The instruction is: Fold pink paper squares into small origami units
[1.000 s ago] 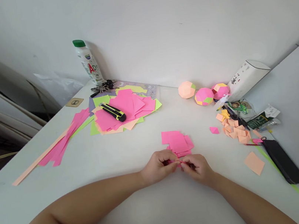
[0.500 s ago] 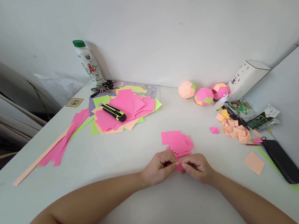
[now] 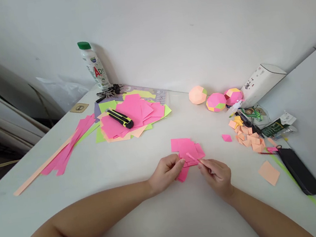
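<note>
Starting left: long pink and peach paper strips (image 3: 62, 156), then a yellow-and-black utility knife (image 3: 120, 118) lying on a heap of coloured sheets (image 3: 139, 111). Mid-table, left hand (image 3: 166, 172) pinches a small pink paper square (image 3: 182, 175), right hand (image 3: 217, 173) pinches a narrow folded pink slip (image 3: 192, 157), both right at the near edge of a stack of pink squares (image 3: 183, 145). Small peach paper bits (image 3: 250, 140) sit further right.

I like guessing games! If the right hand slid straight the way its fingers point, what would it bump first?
Probably the pile of pink paper squares, just beyond the right hand; depth is unclear.
</note>
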`<state>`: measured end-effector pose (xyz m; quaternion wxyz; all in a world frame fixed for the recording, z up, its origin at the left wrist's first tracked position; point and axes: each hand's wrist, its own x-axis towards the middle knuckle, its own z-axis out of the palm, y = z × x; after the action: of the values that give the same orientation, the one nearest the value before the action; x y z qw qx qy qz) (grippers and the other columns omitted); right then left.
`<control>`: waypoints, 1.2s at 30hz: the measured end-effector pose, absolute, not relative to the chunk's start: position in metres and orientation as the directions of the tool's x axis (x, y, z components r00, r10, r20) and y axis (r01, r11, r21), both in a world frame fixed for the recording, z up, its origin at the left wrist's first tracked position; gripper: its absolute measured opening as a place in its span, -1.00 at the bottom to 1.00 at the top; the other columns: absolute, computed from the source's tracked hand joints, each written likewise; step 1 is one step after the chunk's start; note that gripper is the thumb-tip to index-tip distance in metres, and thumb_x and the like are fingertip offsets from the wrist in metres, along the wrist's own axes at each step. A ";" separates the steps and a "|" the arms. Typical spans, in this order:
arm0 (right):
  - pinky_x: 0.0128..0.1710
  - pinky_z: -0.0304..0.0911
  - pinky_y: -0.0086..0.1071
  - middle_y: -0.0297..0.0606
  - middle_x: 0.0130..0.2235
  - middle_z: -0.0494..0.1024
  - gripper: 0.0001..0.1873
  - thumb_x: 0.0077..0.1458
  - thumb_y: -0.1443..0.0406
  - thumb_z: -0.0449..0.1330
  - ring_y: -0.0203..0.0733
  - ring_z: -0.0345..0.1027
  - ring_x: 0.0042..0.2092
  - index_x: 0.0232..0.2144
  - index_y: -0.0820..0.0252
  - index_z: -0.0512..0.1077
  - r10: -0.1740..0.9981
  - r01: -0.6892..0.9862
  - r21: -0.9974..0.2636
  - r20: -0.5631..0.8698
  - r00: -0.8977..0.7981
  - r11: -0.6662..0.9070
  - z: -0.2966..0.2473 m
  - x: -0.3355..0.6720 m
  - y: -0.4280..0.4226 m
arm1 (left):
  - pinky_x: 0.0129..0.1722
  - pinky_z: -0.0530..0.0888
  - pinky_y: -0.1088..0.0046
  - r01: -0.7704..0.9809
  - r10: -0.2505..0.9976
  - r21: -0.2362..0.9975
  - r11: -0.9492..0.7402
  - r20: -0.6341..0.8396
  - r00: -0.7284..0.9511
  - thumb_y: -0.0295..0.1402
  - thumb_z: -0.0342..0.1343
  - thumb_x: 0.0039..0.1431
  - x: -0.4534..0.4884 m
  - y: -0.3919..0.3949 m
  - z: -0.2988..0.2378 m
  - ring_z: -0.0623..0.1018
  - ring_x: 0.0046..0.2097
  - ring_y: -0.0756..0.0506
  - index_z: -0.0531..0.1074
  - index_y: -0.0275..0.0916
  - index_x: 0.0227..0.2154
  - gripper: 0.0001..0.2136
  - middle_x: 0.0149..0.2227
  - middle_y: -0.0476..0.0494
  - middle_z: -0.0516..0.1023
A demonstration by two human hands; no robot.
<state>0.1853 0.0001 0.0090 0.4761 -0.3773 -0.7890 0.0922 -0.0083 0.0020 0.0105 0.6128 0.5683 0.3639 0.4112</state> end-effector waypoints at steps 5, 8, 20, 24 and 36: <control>-0.54 0.25 -0.38 -0.29 -0.54 0.47 -0.64 0.07 0.50 0.13 -0.24 0.31 -0.54 -0.09 0.12 0.40 0.510 0.532 -0.241 0.736 -0.445 0.812 0.012 0.185 -0.004 | -0.46 0.29 0.50 -0.050 0.835 0.996 -0.075 0.090 0.543 -0.08 -0.16 0.24 -0.012 0.002 0.015 0.30 -0.48 0.03 0.34 -0.30 -0.50 -0.60 -0.51 -0.03 0.33; -0.55 0.22 -0.40 -0.34 -0.57 0.40 -0.61 0.08 0.50 0.11 -0.25 0.29 -0.56 -0.05 0.09 0.36 0.466 0.512 -0.175 0.716 -0.520 0.841 0.012 0.185 -0.006 | -0.48 0.27 0.51 -0.019 0.840 1.000 0.022 -0.008 0.542 -0.07 -0.18 0.24 -0.011 0.003 0.017 0.26 -0.50 0.04 0.34 -0.30 -0.45 -0.60 -0.56 0.00 0.30; -0.46 0.32 -0.42 -0.24 -0.40 0.47 -0.68 0.09 0.48 0.09 -0.24 0.38 -0.41 -0.11 0.12 0.35 0.474 0.451 -0.234 0.690 -0.547 0.861 0.008 0.185 -0.004 | -0.54 0.21 0.53 -0.026 0.822 0.999 -0.030 0.040 0.567 -0.11 -0.15 0.24 -0.009 0.003 0.011 0.18 -0.52 0.06 0.23 -0.27 -0.55 -0.63 -0.57 0.05 0.20; -0.44 0.35 -0.40 -0.21 -0.38 0.48 -0.71 0.07 0.48 0.10 -0.22 0.40 -0.37 -0.14 0.15 0.36 0.479 0.427 -0.263 0.684 -0.550 0.865 0.006 0.186 -0.003 | -0.54 0.20 0.53 -0.017 0.817 0.999 -0.033 0.037 0.575 -0.10 -0.17 0.24 -0.009 0.003 0.011 0.19 -0.52 0.06 0.22 -0.27 -0.57 -0.61 -0.57 0.04 0.20; -0.43 0.40 -0.37 -0.12 -0.33 0.52 -0.74 0.07 0.40 0.15 -0.16 0.45 -0.32 -0.13 0.23 0.33 0.503 0.394 -0.327 0.680 -0.534 0.859 0.008 0.184 -0.004 | -0.51 0.19 0.53 -0.041 0.826 0.999 0.010 0.015 0.564 -0.09 -0.17 0.24 -0.010 0.003 0.008 0.18 -0.51 0.06 0.22 -0.27 -0.54 -0.62 -0.56 0.05 0.21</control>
<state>0.1837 -0.0035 0.0076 0.4087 -0.2568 -0.8732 0.0668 -0.0098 0.0028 0.0083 0.6351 0.6154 0.3186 0.3412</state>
